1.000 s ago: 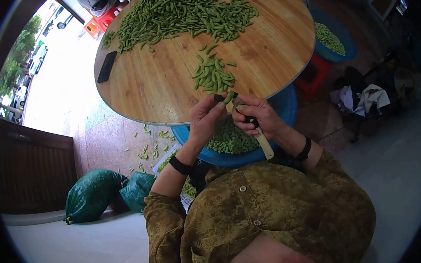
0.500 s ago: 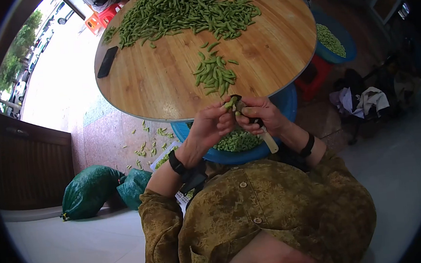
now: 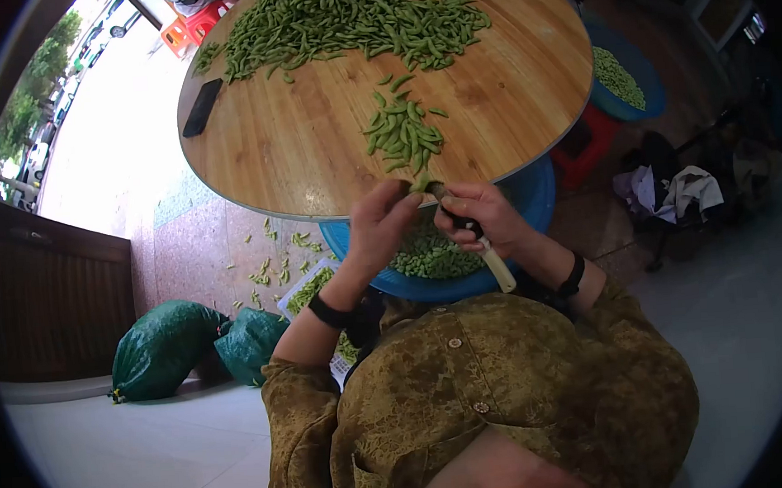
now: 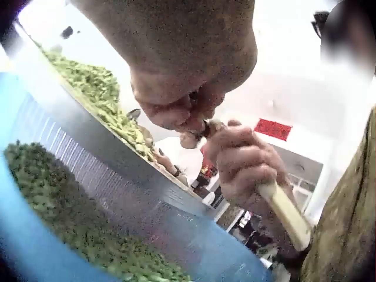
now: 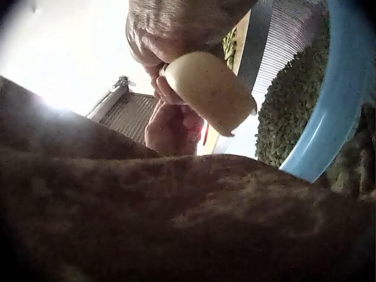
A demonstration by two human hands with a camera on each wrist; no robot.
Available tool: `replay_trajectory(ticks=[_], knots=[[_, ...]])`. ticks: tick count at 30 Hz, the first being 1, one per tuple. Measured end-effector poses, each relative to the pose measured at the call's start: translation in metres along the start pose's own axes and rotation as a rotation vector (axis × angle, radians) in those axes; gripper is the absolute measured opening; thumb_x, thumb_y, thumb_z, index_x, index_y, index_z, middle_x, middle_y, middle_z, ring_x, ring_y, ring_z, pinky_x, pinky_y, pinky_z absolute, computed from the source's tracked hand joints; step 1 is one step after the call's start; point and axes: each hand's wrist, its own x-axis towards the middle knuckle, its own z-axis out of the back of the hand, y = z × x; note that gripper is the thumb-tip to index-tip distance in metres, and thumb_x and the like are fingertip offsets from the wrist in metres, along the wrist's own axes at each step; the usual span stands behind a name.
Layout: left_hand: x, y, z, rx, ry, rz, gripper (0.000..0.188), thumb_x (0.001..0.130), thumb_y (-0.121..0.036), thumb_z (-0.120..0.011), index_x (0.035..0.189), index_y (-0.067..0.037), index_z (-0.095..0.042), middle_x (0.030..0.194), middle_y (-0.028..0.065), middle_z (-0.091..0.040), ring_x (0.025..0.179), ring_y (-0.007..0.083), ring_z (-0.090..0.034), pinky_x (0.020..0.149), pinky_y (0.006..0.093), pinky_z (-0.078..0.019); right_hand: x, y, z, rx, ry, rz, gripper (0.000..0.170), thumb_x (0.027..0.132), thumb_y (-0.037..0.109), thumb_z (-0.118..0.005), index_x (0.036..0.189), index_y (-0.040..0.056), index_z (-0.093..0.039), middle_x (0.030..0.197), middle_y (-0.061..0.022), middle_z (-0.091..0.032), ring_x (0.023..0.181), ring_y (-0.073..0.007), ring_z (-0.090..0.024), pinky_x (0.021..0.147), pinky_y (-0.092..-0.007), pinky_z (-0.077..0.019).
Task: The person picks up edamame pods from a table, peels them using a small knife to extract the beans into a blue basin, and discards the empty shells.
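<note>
My left hand is at the near edge of the round wooden table, fingertips pinching a green soybean pod. Close beside it, my right hand grips a knife with a cream handle; the handle's butt points back toward my body. Most of the blade is hidden by fingers. Just beyond the fingertips lies a small heap of pods. Below both hands stands a blue tub holding shelled green beans. The left wrist view shows the two hands meeting at their fingertips.
A large pile of pods covers the table's far side, with a black phone at left. Another blue tub of beans stands at right. A white basket, scattered pods and green sacks are on the floor.
My hands held a pod between them earlier, and it looked split half a second ago. Now the left fingertips are at a pod by the small heap. The knife stays in my right hand.
</note>
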Motion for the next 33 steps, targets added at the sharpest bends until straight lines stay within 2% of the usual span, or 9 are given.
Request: replay_trajectory(ticks=[1,3,4,6,9,15,26,31,33], knots=[[-0.005,-0.001,0.010,-0.177,0.025,0.130,0.015,0.085,-0.011,-0.065,0.090,0.001,-0.058,0.061,0.0078,-0.056,0.056,0.0082,-0.050,0.051,0.0272,-0.0416,-0.004,0.007,0.001,-0.040,0.028,-0.023,0.024,0.099,0.014,-0.040,0.117,0.0014,-0.050,0.079,-0.0040,-0.054,0.049,-0.0051,-0.042,0.037,-0.0170,-0.0329],[-0.022,-0.017,0.041,0.268,-0.114,0.006,0.021,0.084,-0.016,-0.066,0.099,-0.001,-0.060,0.060,0.0091,-0.057,0.053,0.0139,-0.054,0.050,0.0291,-0.0415,-0.009,0.010,0.007,-0.062,0.063,-0.043,0.028,0.099,0.013,-0.040,0.121,-0.0009,-0.049,0.078,-0.0040,-0.054,0.048,-0.0050,-0.041,0.037,-0.0175,-0.0329],[-0.032,-0.023,0.062,0.558,-0.088,-0.010,0.022,0.083,-0.017,-0.066,0.098,-0.002,-0.060,0.063,0.0141,-0.060,0.055,0.0254,-0.060,0.051,0.0349,-0.0434,-0.011,0.012,0.013,-0.074,-0.013,-0.012,0.029,0.098,0.013,-0.042,0.123,-0.0003,-0.048,0.077,-0.0036,-0.053,0.048,-0.0049,-0.041,0.037,-0.0173,-0.0327],[-0.048,-0.028,0.099,0.962,0.213,0.153,0.020,0.082,-0.019,-0.067,0.089,-0.001,-0.059,0.073,0.0204,-0.062,0.070,0.0391,-0.061,0.062,0.0459,-0.0470,-0.014,0.016,0.026,-0.092,-0.125,0.051,0.030,0.097,0.013,-0.043,0.124,0.0006,-0.048,0.075,-0.0023,-0.051,0.049,-0.0047,-0.041,0.037,-0.0174,-0.0324],[-0.046,-0.020,0.110,1.099,0.268,0.025,0.020,0.081,-0.019,-0.067,0.088,-0.001,-0.061,0.079,0.0218,-0.062,0.077,0.0386,-0.062,0.066,0.0457,-0.0475,-0.012,0.016,0.028,-0.116,-0.135,0.030,0.030,0.097,0.014,-0.043,0.124,0.0013,-0.047,0.075,-0.0013,-0.049,0.049,-0.0047,-0.041,0.037,-0.0175,-0.0322],[0.063,0.016,0.055,0.808,-0.034,-0.267,0.019,0.079,-0.014,-0.061,0.092,0.000,-0.063,0.089,0.0232,-0.062,0.085,0.0393,-0.061,0.071,0.0445,-0.0483,0.000,0.005,0.007,-0.142,-0.063,0.008,0.033,0.099,0.012,-0.040,0.129,-0.0005,-0.045,0.075,-0.0023,-0.049,0.048,-0.0048,-0.039,0.038,-0.0177,-0.0322],[0.090,0.030,0.038,0.661,-0.121,-0.048,0.024,0.074,-0.017,-0.064,0.088,0.002,-0.063,0.077,0.0205,-0.064,0.070,0.0363,-0.062,0.066,0.0422,-0.0489,0.012,-0.008,0.019,-0.094,-0.066,0.094,0.030,0.098,0.014,-0.043,0.126,0.0043,-0.047,0.075,-0.0017,-0.051,0.050,-0.0046,-0.043,0.038,-0.0180,-0.0336],[0.037,-0.010,0.013,-0.172,0.055,0.222,0.008,0.082,-0.006,-0.065,0.089,0.000,-0.066,0.071,0.0026,-0.063,0.056,0.0072,-0.054,0.049,0.0202,-0.0403,0.018,-0.004,0.001,-0.062,-0.001,0.159,0.025,0.098,0.015,-0.045,0.120,0.0045,-0.049,0.077,-0.0009,-0.052,0.051,-0.0037,-0.043,0.039,-0.0173,-0.0345],[0.029,-0.014,0.005,-0.321,0.074,0.247,0.009,0.082,-0.006,-0.066,0.090,-0.001,-0.066,0.070,0.0040,-0.063,0.055,0.0080,-0.053,0.048,0.0212,-0.0387,0.019,-0.007,0.003,-0.062,0.049,0.147,0.024,0.098,0.015,-0.045,0.119,0.0048,-0.049,0.077,-0.0009,-0.052,0.051,-0.0036,-0.043,0.039,-0.0171,-0.0344]])
